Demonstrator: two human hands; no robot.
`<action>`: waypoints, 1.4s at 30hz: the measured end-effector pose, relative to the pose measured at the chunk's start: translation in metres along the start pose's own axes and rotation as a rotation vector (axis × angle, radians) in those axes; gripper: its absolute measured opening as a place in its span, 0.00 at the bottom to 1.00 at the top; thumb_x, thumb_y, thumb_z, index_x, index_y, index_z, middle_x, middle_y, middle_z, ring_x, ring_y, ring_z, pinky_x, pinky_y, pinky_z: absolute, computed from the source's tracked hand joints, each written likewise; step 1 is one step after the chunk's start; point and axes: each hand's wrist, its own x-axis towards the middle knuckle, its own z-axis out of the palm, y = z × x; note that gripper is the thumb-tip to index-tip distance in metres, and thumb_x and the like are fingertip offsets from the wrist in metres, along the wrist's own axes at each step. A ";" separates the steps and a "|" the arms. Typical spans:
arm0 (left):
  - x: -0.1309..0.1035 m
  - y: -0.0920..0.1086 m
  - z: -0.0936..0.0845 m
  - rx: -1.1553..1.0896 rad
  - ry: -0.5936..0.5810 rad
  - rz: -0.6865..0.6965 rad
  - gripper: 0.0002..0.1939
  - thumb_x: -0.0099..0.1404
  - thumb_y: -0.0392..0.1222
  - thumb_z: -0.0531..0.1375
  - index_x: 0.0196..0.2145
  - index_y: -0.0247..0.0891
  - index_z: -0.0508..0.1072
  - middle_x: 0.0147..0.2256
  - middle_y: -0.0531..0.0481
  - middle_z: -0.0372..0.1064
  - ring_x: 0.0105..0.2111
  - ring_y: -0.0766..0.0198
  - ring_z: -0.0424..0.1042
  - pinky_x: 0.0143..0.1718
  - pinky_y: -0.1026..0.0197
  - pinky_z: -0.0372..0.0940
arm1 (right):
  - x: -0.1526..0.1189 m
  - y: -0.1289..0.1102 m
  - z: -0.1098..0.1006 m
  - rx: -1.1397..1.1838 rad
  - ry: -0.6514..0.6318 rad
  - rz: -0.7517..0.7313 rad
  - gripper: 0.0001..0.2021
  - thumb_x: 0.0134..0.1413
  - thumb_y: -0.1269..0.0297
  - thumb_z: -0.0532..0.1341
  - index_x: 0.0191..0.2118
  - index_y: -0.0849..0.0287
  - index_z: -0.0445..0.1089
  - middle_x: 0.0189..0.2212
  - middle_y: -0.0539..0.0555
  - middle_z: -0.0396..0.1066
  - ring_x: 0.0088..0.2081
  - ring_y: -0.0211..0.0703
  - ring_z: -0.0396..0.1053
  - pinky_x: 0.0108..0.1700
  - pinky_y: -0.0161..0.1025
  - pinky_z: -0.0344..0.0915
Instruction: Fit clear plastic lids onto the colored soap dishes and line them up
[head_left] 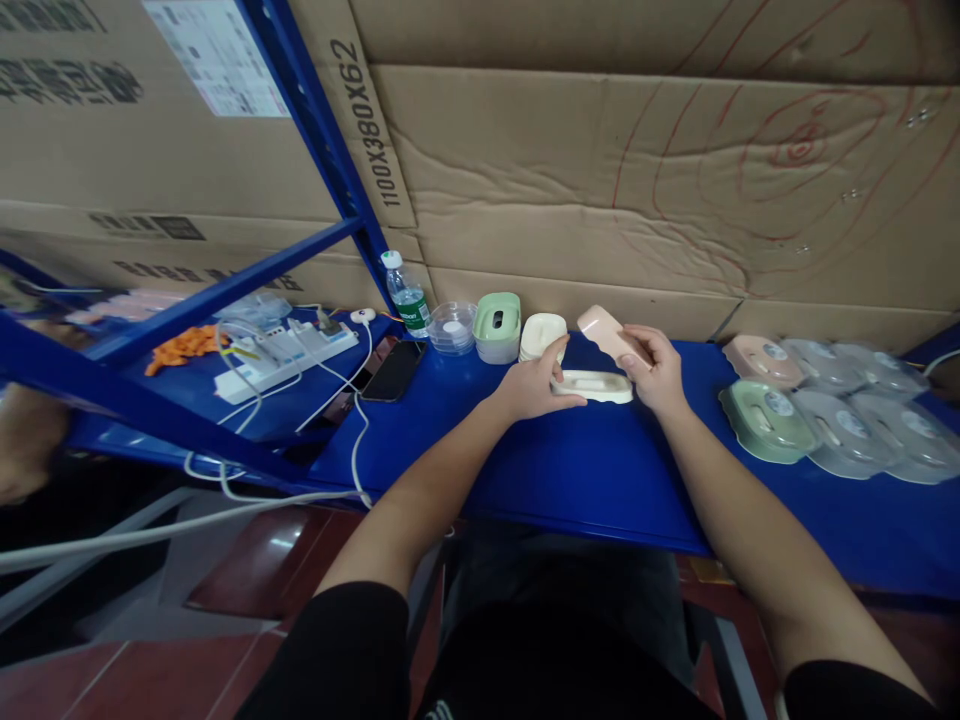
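Observation:
My left hand (534, 388) is closed on one end of a cream-coloured oblong plastic tray (600, 387), which has a raised rim and a long recess. My right hand (657, 368) grips a pink oblong plastic piece (606, 332), tilted up and held just above and behind the cream tray. Fingers of both hands wrap the near ends of these pieces. Behind my left hand stands a stack of cream rounded pieces (541, 335), with a stack of green-topped containers (498, 328) beside it. Clear round plastic lids (452, 328) are stacked further left.
A water bottle (406, 296) and a dark phone (394, 371) lie left of the stacks. White power strips (289, 358) with trailing cables are at far left. Lidded pink (761, 360), green (769, 420) and grey containers (844, 430) sit at right. Another person's arm (30, 430) shows at left.

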 end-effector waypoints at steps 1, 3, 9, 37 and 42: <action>0.000 0.000 0.000 0.005 -0.031 0.005 0.59 0.57 0.66 0.70 0.75 0.41 0.48 0.44 0.49 0.79 0.43 0.53 0.81 0.48 0.53 0.71 | 0.000 0.003 0.000 0.015 0.013 0.013 0.25 0.59 0.38 0.63 0.51 0.52 0.76 0.52 0.61 0.78 0.54 0.59 0.77 0.56 0.60 0.74; 0.000 -0.001 0.000 0.015 -0.097 0.022 0.58 0.56 0.67 0.70 0.74 0.42 0.52 0.45 0.49 0.79 0.43 0.54 0.81 0.48 0.53 0.71 | -0.001 0.007 0.000 0.035 0.023 0.028 0.23 0.61 0.40 0.63 0.50 0.52 0.76 0.52 0.61 0.78 0.53 0.59 0.77 0.56 0.61 0.73; -0.001 -0.001 -0.003 0.021 -0.189 0.073 0.57 0.51 0.66 0.73 0.71 0.41 0.60 0.46 0.48 0.79 0.45 0.52 0.80 0.50 0.53 0.71 | -0.001 -0.001 0.002 -0.002 -0.008 -0.004 0.22 0.60 0.40 0.64 0.48 0.53 0.78 0.52 0.62 0.78 0.54 0.61 0.76 0.57 0.62 0.72; 0.006 -0.013 -0.022 0.177 0.189 0.190 0.20 0.67 0.38 0.66 0.57 0.42 0.76 0.66 0.39 0.66 0.64 0.52 0.70 0.63 0.46 0.69 | -0.003 -0.020 0.005 -0.082 -0.043 -0.176 0.41 0.46 0.33 0.72 0.62 0.49 0.68 0.64 0.66 0.65 0.65 0.72 0.66 0.63 0.75 0.65; 0.007 -0.011 -0.021 0.223 0.162 0.191 0.22 0.65 0.41 0.71 0.56 0.44 0.76 0.63 0.43 0.71 0.62 0.53 0.72 0.61 0.45 0.68 | -0.003 -0.017 0.003 -0.080 0.021 -0.180 0.39 0.53 0.28 0.62 0.62 0.48 0.68 0.61 0.65 0.68 0.63 0.71 0.68 0.61 0.74 0.66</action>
